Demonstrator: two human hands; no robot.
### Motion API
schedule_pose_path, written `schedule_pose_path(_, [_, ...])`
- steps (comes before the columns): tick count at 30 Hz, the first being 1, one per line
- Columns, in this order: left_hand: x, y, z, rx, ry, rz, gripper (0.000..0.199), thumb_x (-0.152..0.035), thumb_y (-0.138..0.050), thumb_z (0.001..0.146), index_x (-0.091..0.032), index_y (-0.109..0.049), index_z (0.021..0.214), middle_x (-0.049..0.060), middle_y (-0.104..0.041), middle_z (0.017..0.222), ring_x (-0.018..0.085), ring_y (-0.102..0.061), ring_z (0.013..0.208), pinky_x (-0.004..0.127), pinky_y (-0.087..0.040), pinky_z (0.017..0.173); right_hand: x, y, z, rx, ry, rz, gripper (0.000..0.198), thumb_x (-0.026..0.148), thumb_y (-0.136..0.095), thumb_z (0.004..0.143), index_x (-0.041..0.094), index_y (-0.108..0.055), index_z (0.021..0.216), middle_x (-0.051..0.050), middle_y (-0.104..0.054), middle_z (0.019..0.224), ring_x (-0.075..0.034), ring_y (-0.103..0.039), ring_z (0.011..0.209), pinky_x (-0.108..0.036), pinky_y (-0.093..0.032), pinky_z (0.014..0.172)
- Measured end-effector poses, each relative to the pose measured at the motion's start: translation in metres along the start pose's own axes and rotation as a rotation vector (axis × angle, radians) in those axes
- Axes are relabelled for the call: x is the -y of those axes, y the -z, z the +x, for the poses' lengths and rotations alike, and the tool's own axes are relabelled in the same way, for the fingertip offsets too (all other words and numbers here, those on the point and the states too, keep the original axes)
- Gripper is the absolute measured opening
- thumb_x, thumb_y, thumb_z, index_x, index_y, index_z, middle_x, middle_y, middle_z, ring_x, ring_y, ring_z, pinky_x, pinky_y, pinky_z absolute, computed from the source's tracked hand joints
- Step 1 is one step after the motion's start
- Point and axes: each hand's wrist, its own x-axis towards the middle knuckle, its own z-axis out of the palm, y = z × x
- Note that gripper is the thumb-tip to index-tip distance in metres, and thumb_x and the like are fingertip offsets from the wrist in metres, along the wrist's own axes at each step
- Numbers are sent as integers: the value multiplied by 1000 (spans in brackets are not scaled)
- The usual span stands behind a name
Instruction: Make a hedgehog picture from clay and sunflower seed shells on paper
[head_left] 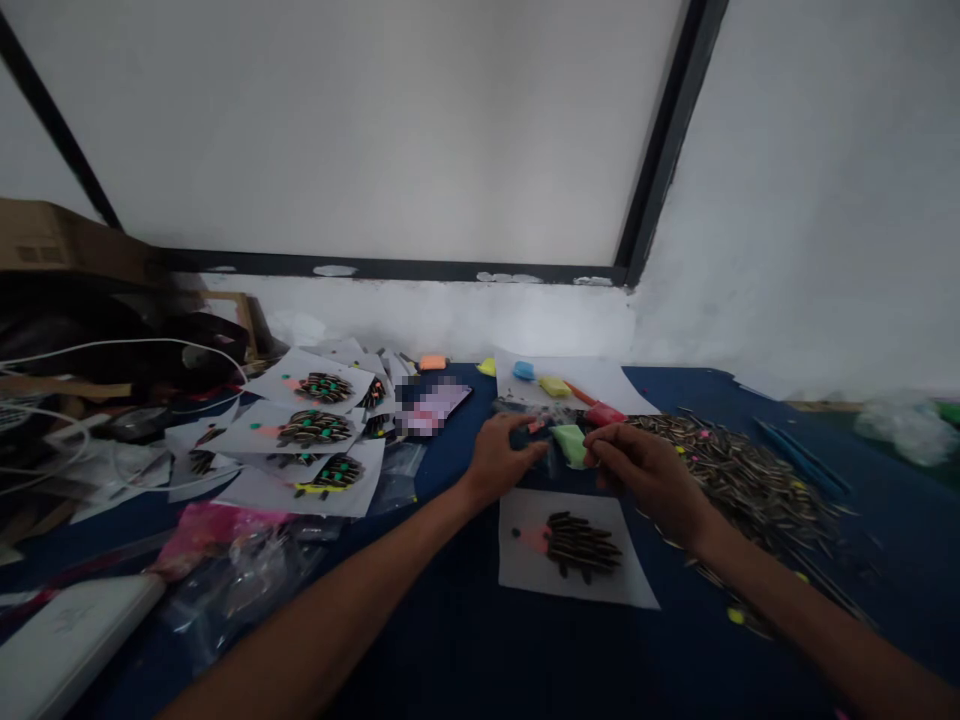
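Observation:
My left hand (501, 462) is open, thumb and fingers apart, beside crumpled clear plastic wrapping. A light green lump of soft modelling clay (571, 446) lies between my hands. At its right edge, my right hand (656, 472) has thumb and fingertips pinched together on the clay. Just below both hands is a white paper sheet (525, 570) bearing a hedgehog picture (581, 545), with a pink face, a dark nose and a body of striped sunflower seeds. A red clay packet (604, 413) rests just beyond my right hand.
Several finished hedgehog sheets (311, 430) are stacked at left, near a phone (435, 408). Loose sunflower seeds (757, 490) spread across the right, with blue tweezers (802, 458) on them. Blue clay (523, 371) and yellow clay (554, 386) sit at the back. A white box-like device (79, 640) stands front left.

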Motion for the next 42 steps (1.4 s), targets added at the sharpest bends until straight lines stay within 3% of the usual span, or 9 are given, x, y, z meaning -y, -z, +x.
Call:
schedule_pose_path(2, [-9,1,-1,-136,-96,90,34,-18,-72,69,-19,-70,103,9,-64,113,25,-54,111,40,-40,98,-2,1,1,-27,18,-13,23,41,-62,79,19,-68,79,-3,-67,67,-18,-62,57,-29,-48,50])
schedule_pose_path(4, [-21,4,-3,-93,-139,3,16,-22,-64,79,-16,-72,91,8,-67,96,20,-58,96,34,-45,88,-4,2,1,-61,41,-22,24,44,-65,76,21,-71,83,-6,-69,79,-21,-63,72,-33,-50,60])
schedule_pose_path(6, [-34,7,-4,126,-68,-175,21,-30,-59,83,-13,-71,81,5,-65,77,16,-58,75,27,-45,69,-4,2,2,-83,53,-30,28,45,-67,74,22,-72,89,-7,-69,92,-23,-62,79,-34,-50,63])
schedule_pose_path(8, [-44,10,-7,393,42,-366,32,-40,-55,86,-12,-70,84,5,-65,78,12,-54,65,24,-41,60,-4,2,1,-95,53,-36,32,45,-69,73,23,-70,96,-7,-67,93,-21,-60,76,-33,-49,59])
schedule_pose_path(11, [-51,10,-10,535,141,-517,35,-44,-56,85,-12,-70,81,5,-65,76,9,-51,61,22,-36,57,-4,1,1,-114,39,-37,37,45,-72,70,21,-65,98,-6,-64,86,-18,-56,67,-31,-45,53])
schedule_pose_path(24, [-49,7,-11,445,208,-646,25,-37,-67,76,-12,-67,73,3,-64,72,7,-51,56,22,-34,53,-2,3,2,145,-249,231,36,44,-71,72,18,-62,95,-3,-66,73,-11,-52,51,-25,-38,45])
schedule_pose_path(32, [-42,7,-7,360,299,-653,24,-27,-75,66,-13,-69,84,-1,-60,65,7,-50,53,21,-31,52,1,7,1,76,-239,299,11,31,-63,72,20,-63,72,2,-57,58,-11,-51,56,-24,-38,53])
schedule_pose_path(38, [-43,8,-8,380,318,-650,27,-38,-72,70,-12,-64,72,3,-63,69,9,-54,53,22,-35,51,2,3,0,88,-232,244,19,38,-64,74,19,-62,73,1,-61,69,-9,-50,53,-23,-35,49])
schedule_pose_path(42, [-43,8,-8,381,256,-637,42,-50,-66,75,-15,-51,58,-3,-50,50,6,-45,43,21,-31,45,5,4,0,73,-251,184,28,46,-62,78,19,-59,71,3,-55,58,-7,-42,44,-22,-27,41])
